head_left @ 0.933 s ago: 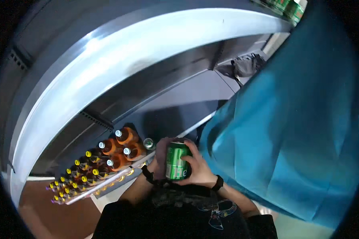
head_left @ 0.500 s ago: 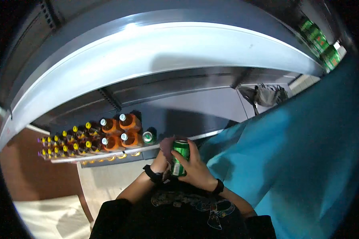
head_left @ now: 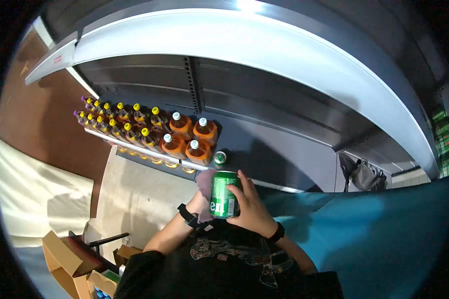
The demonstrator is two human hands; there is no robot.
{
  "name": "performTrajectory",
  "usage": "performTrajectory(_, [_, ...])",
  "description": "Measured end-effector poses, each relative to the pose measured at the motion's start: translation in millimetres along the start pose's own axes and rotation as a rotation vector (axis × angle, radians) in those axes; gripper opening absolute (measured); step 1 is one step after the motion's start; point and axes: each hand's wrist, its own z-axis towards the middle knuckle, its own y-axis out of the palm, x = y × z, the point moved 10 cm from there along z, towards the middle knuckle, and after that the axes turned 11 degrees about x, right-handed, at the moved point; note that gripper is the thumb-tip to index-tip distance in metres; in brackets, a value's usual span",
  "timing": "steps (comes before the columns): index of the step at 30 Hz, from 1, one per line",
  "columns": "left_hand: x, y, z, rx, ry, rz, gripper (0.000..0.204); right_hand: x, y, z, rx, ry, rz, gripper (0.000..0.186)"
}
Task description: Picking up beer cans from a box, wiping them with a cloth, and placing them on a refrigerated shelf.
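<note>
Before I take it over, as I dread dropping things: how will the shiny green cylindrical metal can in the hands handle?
The green metal can may be slippery: its wall looks smooth and glossy. Being round, it would probably roll on its side.

Near the middle, the green can (head_left: 224,182) carries a few large white letters (head_left: 217,205) low on its left side, with a white barcode panel (head_left: 230,207) to their right. A small red marking (head_left: 58,59) stands at the left end of the pale shelf front (head_left: 199,32), too small to read. Any lettering on the orange bottles (head_left: 199,152) or the green cans at far right (head_left: 443,137) is likewise unreadable.
</note>
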Motion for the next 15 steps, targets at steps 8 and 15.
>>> performTrajectory(8, [68, 4, -40, -0.002, 0.127, -0.023, 0.026, -16, 35, 24, -0.133, -0.046, -0.039, 0.085])
performTrajectory(15, [84, 10, -69, -0.249, -0.361, -0.734, 0.043, -37, 44, 58, -0.007, -0.093, 0.220, 0.093])
